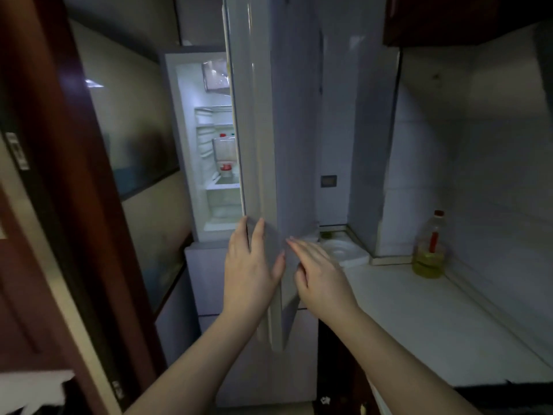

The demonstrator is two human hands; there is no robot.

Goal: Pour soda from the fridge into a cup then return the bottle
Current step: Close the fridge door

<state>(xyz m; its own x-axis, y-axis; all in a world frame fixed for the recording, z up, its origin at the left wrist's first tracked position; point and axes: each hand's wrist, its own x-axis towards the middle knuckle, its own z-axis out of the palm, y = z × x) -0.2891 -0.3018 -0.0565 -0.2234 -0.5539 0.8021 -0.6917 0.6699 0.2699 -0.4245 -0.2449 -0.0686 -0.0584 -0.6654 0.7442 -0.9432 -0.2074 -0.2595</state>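
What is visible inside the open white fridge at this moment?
Inside the white fridge, lit white shelves, a red-capped container and a clear drawer show. The half-open fridge door covers the rest; no soda bottle identifiable.

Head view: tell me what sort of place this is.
Most likely a home kitchen: a fridge stands lit with its door ajar, beside a pale counter carrying an oil bottle, with dark wall cabinets above.

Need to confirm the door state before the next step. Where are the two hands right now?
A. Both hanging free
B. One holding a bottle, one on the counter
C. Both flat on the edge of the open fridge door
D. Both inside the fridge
C: the left hand and right hand lie with straight fingers against the fridge door, which stands partly open.
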